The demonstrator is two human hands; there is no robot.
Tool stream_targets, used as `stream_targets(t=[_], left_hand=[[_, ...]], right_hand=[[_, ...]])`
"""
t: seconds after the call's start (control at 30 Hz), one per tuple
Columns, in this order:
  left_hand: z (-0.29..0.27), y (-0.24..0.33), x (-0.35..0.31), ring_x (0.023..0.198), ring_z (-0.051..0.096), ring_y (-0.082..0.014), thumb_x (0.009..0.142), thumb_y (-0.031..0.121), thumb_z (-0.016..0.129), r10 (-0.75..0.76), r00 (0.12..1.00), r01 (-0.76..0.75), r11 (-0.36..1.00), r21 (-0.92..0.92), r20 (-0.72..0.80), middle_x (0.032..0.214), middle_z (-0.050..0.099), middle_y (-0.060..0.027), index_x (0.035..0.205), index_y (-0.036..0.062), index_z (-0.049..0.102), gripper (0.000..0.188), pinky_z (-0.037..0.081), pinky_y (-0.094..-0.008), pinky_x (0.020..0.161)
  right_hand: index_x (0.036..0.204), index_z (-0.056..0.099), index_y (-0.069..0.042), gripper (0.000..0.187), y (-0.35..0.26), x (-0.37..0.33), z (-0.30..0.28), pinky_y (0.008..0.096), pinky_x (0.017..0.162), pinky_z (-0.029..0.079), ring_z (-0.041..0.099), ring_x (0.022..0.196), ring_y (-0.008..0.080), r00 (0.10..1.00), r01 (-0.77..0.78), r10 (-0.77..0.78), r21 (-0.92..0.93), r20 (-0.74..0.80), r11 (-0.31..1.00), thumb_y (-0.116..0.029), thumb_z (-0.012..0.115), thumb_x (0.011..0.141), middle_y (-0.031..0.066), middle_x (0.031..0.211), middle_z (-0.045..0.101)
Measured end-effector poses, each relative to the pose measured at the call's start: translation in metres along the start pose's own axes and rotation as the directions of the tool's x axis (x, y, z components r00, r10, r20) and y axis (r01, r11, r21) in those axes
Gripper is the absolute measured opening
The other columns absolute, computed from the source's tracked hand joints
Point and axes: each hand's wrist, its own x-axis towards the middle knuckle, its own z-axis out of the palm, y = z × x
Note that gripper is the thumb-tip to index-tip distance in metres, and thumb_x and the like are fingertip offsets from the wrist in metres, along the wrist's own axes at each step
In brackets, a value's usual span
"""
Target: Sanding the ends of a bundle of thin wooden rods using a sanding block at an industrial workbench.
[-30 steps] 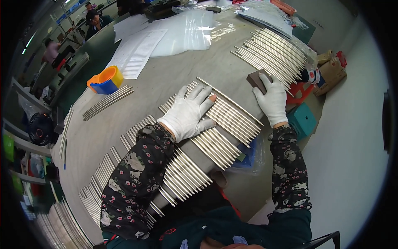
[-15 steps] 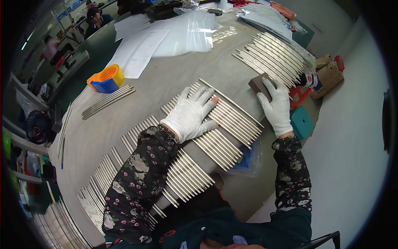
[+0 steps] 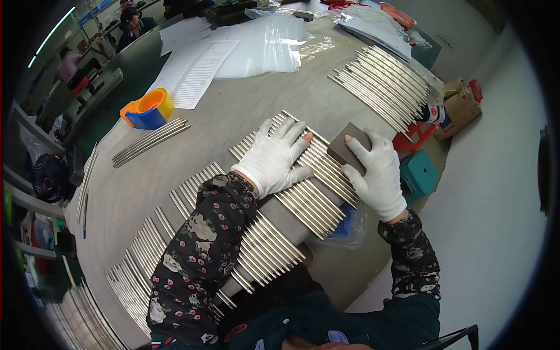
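Observation:
Shiny metal rods [image 3: 312, 204] lie side by side in rows on the grey table, running from the near left to the middle. My left hand [image 3: 272, 156], in a white glove with a bare fingertip showing, rests flat on the middle rods with its fingers spread. In my gloved right hand [image 3: 379, 172] is a dark brown rectangular block [image 3: 349, 148], held at the right end of those rods. Fingers and thumb grip the block's right side. Whether its underside touches the rods is hidden.
Another batch of rods [image 3: 382, 87] lies at the far right. A blue-and-orange tape dispenser [image 3: 149, 109] stands left beside several loose rods [image 3: 150, 142]. Printed sheets [image 3: 195, 76] and clear plastic [image 3: 259, 49] cover the back. A teal stool [image 3: 419, 175] stands right of the table.
My right hand has brought the block left and nearer, from beside the far batch to the middle rods. My left hand has shifted slightly right, still flat on the rods.

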Motion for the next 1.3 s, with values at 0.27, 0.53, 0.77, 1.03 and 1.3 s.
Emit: stream_targets(t=[0.27, 0.53, 0.77, 1.03, 1.3], left_hand=[[-0.002, 0.002, 0.000, 0.135, 0.029, -0.0316, 0.087, 0.054, 0.046, 0.002, 1.000, -0.002, 1.000, 0.013, 0.020, 0.140, 0.038, -0.0152, 0.132, 0.0034, 0.046, 0.068, 0.021, -0.0533, 0.109], [-0.006, 0.000, -0.003, 0.136, 0.028, -0.0314, 0.085, 0.057, 0.048, 0.009, 1.000, -0.009, 1.000, -0.006, 0.024, 0.140, 0.039, -0.0160, 0.131, -0.0017, 0.046, 0.075, 0.021, -0.0540, 0.109], [-0.009, 0.001, 0.004, 0.135, 0.028, -0.0357, 0.083, 0.058, 0.052, 0.014, 0.998, -0.010, 0.998, -0.069, 0.056, 0.142, 0.036, -0.0195, 0.132, -0.0035, 0.042, 0.079, 0.020, -0.0550, 0.110], [-0.005, 0.000, 0.000, 0.136, 0.028, -0.0318, 0.084, 0.056, 0.051, 0.002, 0.999, 0.000, 0.999, -0.042, 0.033, 0.142, 0.037, -0.0160, 0.131, -0.0023, 0.045, 0.075, 0.019, -0.0541, 0.110], [-0.007, 0.002, 0.001, 0.136, 0.028, -0.0344, 0.084, 0.054, 0.052, -0.006, 0.999, 0.008, 0.999, -0.050, 0.048, 0.143, 0.035, -0.0197, 0.133, -0.0035, 0.042, 0.076, 0.020, -0.0531, 0.111]], right_hand=[[0.115, 0.063, -0.013, 0.046, -0.005, 0.003, 0.003, 0.0438, 0.080, 0.044, 0.051, 0.100, 0.0369, 0.999, 0.010, -0.011, 0.015, 0.034, 1.000, -0.027, 0.070, 0.072, 0.0223, 0.119, 0.051], [0.116, 0.061, -0.014, 0.045, -0.007, 0.013, 0.011, 0.0419, 0.074, 0.044, 0.053, 0.095, 0.0340, 0.994, 0.096, -0.096, 0.007, 0.048, 0.995, -0.025, 0.068, 0.073, 0.0199, 0.111, 0.052], [0.116, 0.061, -0.013, 0.046, -0.014, 0.025, 0.019, 0.0422, 0.075, 0.043, 0.052, 0.095, 0.0346, 0.995, 0.090, -0.090, -0.016, 0.036, 0.996, -0.026, 0.069, 0.073, 0.0209, 0.112, 0.052], [0.115, 0.063, -0.013, 0.046, -0.014, 0.024, 0.025, 0.0420, 0.074, 0.045, 0.053, 0.095, 0.0331, 0.996, 0.076, -0.076, 0.004, 0.035, 0.997, -0.025, 0.069, 0.071, 0.0206, 0.112, 0.053], [0.112, 0.064, -0.011, 0.047, 0.002, 0.004, -0.006, 0.0432, 0.085, 0.044, 0.052, 0.100, 0.0364, 1.000, 0.002, 0.001, 0.124, -0.017, 0.992, -0.020, 0.073, 0.068, 0.0207, 0.116, 0.053]])
